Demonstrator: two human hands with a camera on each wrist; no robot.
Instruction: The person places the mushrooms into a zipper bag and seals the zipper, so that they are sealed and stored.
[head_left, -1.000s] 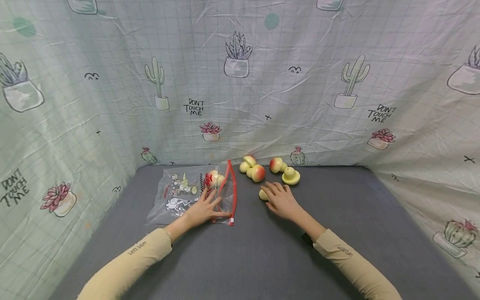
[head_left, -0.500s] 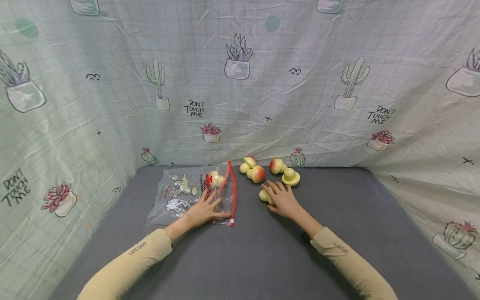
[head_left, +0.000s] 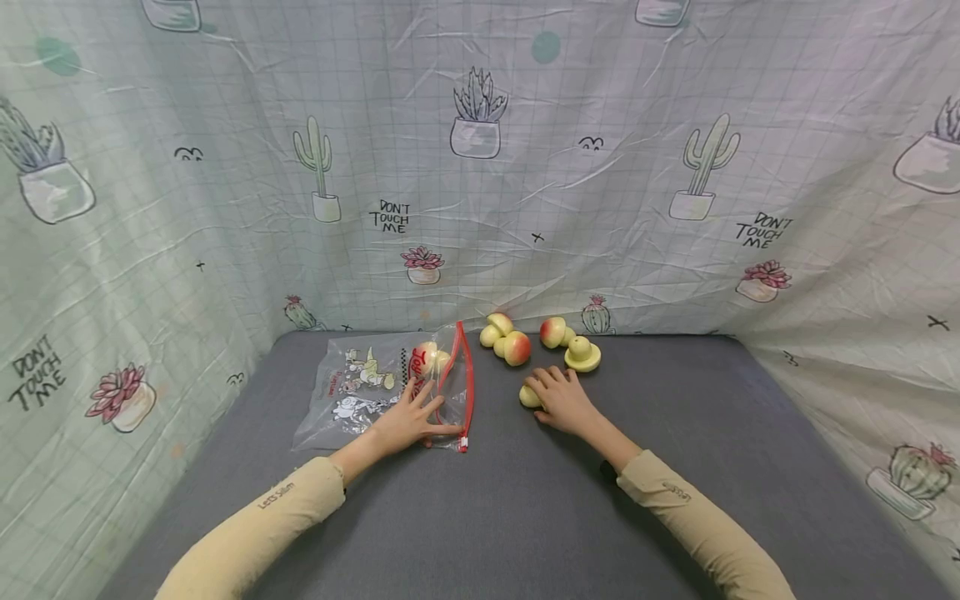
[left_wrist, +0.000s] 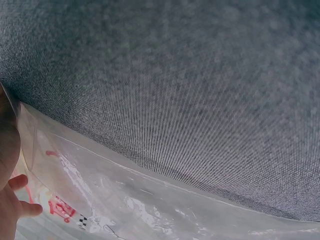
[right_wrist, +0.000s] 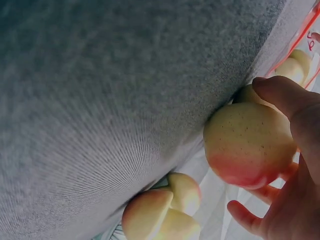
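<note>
A clear zip bag (head_left: pixel 337 417) with a red zip edge and printed cartoons lies flat at the left of the table. One yellow-and-red toy mushroom (head_left: pixel 427 357) is inside it, near the mouth. My left hand (head_left: pixel 401 421) rests on the bag with fingers spread, the thumb reaching to the red edge. To the right, my right hand (head_left: pixel 566 404) grips another toy mushroom (right_wrist: pixel 250 142) between thumb and fingers, low over the table. In the head view the hand covers most of that mushroom; its pale end shows at the left.
Behind the right hand, several more toy mushrooms (head_left: pixel 517 348) lie in two loose groups, including one standing on its cap (head_left: pixel 582 356). A cactus-print cloth (head_left: pixel 525 208) hangs along the back and sides of the dark grey table (head_left: pixel 480 517).
The right hand has shifted slightly over the toy mushroom and its fingers have come round it. The left hand and the bag stay where they were.
</note>
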